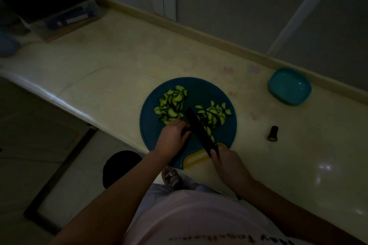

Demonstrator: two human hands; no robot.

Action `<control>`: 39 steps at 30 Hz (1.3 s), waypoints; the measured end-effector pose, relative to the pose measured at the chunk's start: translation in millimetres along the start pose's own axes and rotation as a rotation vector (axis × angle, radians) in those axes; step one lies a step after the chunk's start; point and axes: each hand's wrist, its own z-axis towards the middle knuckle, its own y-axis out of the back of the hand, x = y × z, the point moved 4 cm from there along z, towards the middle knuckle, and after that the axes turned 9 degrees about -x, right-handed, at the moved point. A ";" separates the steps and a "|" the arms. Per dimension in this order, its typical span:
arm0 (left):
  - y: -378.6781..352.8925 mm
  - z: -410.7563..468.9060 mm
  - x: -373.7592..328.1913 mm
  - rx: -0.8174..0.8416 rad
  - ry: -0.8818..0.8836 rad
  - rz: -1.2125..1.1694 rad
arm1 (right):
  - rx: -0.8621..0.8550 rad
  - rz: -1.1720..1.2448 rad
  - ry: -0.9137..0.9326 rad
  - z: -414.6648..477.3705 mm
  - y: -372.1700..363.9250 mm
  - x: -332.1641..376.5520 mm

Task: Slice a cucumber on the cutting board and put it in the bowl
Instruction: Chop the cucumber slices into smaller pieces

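Observation:
A round blue cutting board (201, 87) with a yellow handle lies on the pale counter. Two heaps of cucumber slices (172, 105) rest on it, one at the left and one at the right (216, 114). My right hand (225, 162) grips the handle of a black knife (201, 130), whose blade lies between the heaps. My left hand (172, 138) sits curled on the board just left of the blade, holding a dark piece of cucumber that it mostly hides. A teal bowl (289, 86) stands empty at the far right.
A cut cucumber end (272, 133) lies on the counter (119, 61) right of the board. A box (65, 19) sits at the far left near the wall. The counter's front edge runs diagonally past the board; floor lies below on the left.

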 end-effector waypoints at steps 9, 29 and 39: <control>-1.7 1.6 2.2 -0.002 -0.010 0.013 | 0.030 0.022 -0.063 2.3 -9.3 2.8; -4.4 -3.3 2.6 0.001 0.012 -0.091 | -0.031 0.054 -0.054 4.8 -3.6 -3.1; -6.5 0.3 1.0 -0.004 -0.020 -0.052 | -0.016 0.040 -0.028 -0.3 -2.1 -5.9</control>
